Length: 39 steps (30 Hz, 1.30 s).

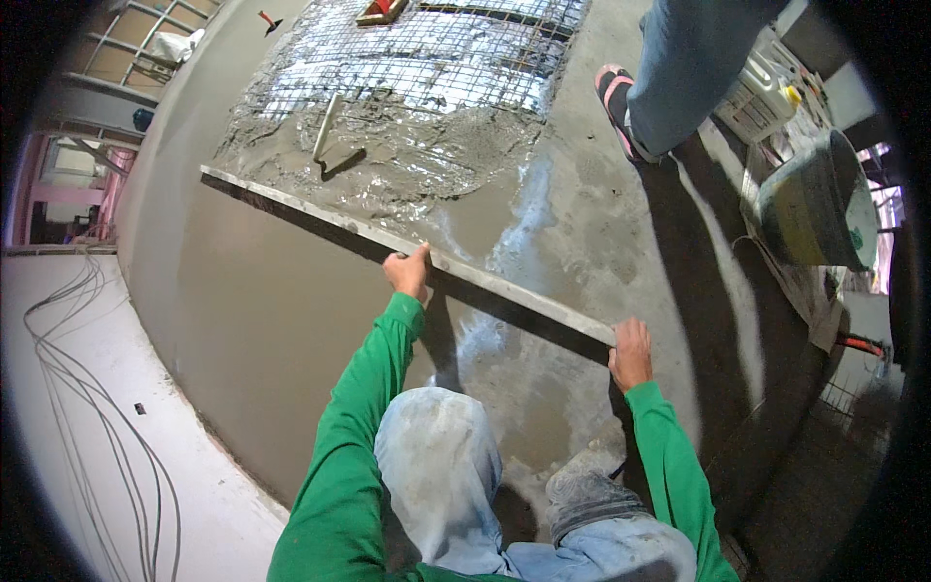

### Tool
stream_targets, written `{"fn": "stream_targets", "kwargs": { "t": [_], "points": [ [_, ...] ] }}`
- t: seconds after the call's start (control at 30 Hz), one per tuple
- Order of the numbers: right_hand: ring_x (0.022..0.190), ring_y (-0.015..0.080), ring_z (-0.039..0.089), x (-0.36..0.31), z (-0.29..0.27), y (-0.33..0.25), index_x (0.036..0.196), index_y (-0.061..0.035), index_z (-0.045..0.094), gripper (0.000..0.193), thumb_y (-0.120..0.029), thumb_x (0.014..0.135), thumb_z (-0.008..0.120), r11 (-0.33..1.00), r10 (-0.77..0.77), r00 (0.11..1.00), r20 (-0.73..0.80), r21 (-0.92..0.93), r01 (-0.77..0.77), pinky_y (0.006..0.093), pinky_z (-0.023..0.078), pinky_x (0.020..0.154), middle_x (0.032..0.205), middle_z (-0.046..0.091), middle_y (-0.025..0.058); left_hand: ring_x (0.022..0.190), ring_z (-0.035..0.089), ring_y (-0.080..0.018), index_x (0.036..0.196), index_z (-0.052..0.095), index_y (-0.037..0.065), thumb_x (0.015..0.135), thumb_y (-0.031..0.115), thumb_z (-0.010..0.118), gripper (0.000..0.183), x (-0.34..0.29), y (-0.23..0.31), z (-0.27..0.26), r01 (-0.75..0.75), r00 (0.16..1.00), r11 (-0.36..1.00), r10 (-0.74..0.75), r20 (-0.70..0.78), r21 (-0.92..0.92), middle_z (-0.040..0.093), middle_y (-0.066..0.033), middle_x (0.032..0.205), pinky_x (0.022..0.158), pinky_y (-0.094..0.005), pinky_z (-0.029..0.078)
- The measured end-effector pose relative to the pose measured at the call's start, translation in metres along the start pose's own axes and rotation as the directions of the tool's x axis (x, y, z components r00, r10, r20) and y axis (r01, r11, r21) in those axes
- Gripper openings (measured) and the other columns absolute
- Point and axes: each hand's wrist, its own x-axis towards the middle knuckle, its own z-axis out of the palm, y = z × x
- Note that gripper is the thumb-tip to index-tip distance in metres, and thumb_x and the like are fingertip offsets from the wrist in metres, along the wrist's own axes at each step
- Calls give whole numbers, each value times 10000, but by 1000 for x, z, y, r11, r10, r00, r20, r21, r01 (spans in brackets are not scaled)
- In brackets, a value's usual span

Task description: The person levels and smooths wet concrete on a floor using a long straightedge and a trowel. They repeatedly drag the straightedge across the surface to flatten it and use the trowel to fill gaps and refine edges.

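Observation:
A long, straight screed board (514, 293) lies slantwise across the wet concrete, its far-left end farther from me than its right end. My left hand (407, 274) grips the board near its middle, thumb over the top edge. At the board's right end, my right hand (630, 351) is closed around the tip. Smooth grey concrete (262, 310) spreads on my side of the board. Beyond it lies rough, wet concrete (427, 150), where a tool with a pale handle (328, 126) stands stuck at a tilt; its head is hidden.
Wire mesh (465, 58) covers the far area, with a red-and-wood float (381, 12) on it. Another person's leg (684, 78) stands at the upper right. Near it are a white jug (756, 102) and a large bucket (819, 204). Loose cables (107, 388) cross the white surface at left.

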Motion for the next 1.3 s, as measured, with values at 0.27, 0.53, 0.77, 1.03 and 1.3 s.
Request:
{"fn": "stream_targets", "kwargs": {
  "t": [0.27,0.53,0.77,1.03,1.3],
  "points": [
    [1131,448,528,34,-8,12,1181,3,635,449,37,749,752,999,9,999,-33,-48,-11,530,448,1009,1164,558,217,826,714,-258,849,696,-83,731,259,940,437,0,29,26,-21,999,990,25,-22,142,752,-189,889,763,-433,565],
    [1203,434,523,49,-17,1,1282,-5,601,548,2,767,788,987,8,999,45,-163,-1,517,459,1027,1247,562,210,669,632,-174,1002,656,-70,875,269,862,416,-22,44,5,76,985,992,-59,161,-103,678,-95,797,618,-350,526],
    [1290,441,516,23,-74,19,1373,-16,555,667,-111,783,850,976,42,993,113,-215,-17,504,441,1094,1341,569,232,1151,662,-156,1416,611,2,1054,290,681,468,-135,29,-174,197,372,978,-139,918,68,727,-52,1232,989,-327,542],
    [1194,432,582,6,-104,25,1335,-33,587,641,-261,803,863,939,122,902,413,-343,30,522,489,1024,1265,601,245,1077,688,-138,1386,623,-10,1076,279,618,423,-161,78,-276,499,485,867,-278,829,-2,702,-84,1234,921,-297,574],
    [1152,416,568,62,-42,2,1276,-21,612,639,-309,776,886,971,-51,990,135,-225,81,521,491,973,1174,600,200,950,707,-189,1286,604,-69,1040,273,691,430,-31,128,-147,235,708,972,-162,687,-13,681,-134,1099,778,-315,620]
  ]
}}
